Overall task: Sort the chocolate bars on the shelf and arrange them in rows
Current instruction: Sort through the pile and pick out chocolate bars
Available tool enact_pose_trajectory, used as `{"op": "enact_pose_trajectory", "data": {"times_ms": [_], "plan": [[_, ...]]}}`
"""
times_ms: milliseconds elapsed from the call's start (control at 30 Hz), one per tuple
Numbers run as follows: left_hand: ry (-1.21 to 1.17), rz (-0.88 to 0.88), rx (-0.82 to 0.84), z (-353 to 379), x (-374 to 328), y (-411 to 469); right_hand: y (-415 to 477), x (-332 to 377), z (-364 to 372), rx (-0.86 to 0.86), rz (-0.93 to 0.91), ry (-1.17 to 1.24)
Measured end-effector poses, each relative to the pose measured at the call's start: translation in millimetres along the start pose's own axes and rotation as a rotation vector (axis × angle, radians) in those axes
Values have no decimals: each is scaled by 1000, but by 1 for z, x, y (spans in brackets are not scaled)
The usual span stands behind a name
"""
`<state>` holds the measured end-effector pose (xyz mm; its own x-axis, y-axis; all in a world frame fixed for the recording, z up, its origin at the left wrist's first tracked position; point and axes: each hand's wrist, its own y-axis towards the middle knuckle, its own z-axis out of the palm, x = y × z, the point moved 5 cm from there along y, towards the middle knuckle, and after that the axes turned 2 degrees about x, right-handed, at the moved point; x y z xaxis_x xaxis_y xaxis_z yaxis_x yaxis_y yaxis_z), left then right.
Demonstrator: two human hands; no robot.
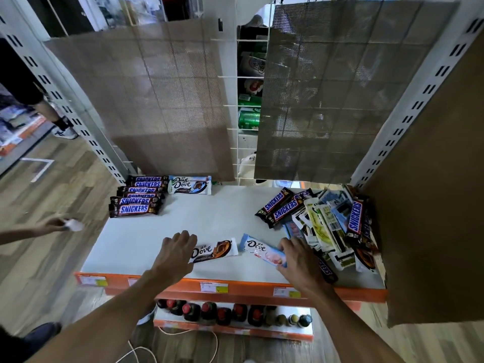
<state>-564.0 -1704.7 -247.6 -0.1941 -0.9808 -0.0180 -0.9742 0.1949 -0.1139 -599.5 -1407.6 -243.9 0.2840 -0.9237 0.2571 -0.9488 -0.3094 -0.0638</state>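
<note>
On the white shelf (209, 218), my left hand (174, 254) holds the left end of a brown-and-white Dove bar (217, 250) lying near the front edge. My right hand (298, 260) grips the right end of a light-blue Dove bar (259, 248) beside it. A neat row of Snickers bars (137, 196) lies at the back left, with two Dove bars (190, 186) next to it. A jumbled pile of mixed bars (327, 226) fills the right side of the shelf.
The shelf has an orange front strip with price tags (213, 286). Bottles (235, 314) stand on the lower shelf. A cardboard panel (432, 205) borders the right side. Another person's hand (56, 225) reaches in at the left. Mesh panels hang at the back.
</note>
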Motion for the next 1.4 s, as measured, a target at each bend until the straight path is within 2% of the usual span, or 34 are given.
{"op": "enact_pose_trajectory", "data": {"times_ms": [200, 733, 1133, 1400], "plan": [[-7, 3, -71, -2, -4, -7, 0, 3, -1, -36, -24, 7], [-77, -82, -99, 1, 0, -9, 12, -10, -6, -52, -198, 15], [-48, -43, -163, 2, 21, -18, 26, 4, 1, -120, -269, -60], [-84, 1, -281, 12, 43, -4, 27, 10, 12, -196, -317, -61]]}}
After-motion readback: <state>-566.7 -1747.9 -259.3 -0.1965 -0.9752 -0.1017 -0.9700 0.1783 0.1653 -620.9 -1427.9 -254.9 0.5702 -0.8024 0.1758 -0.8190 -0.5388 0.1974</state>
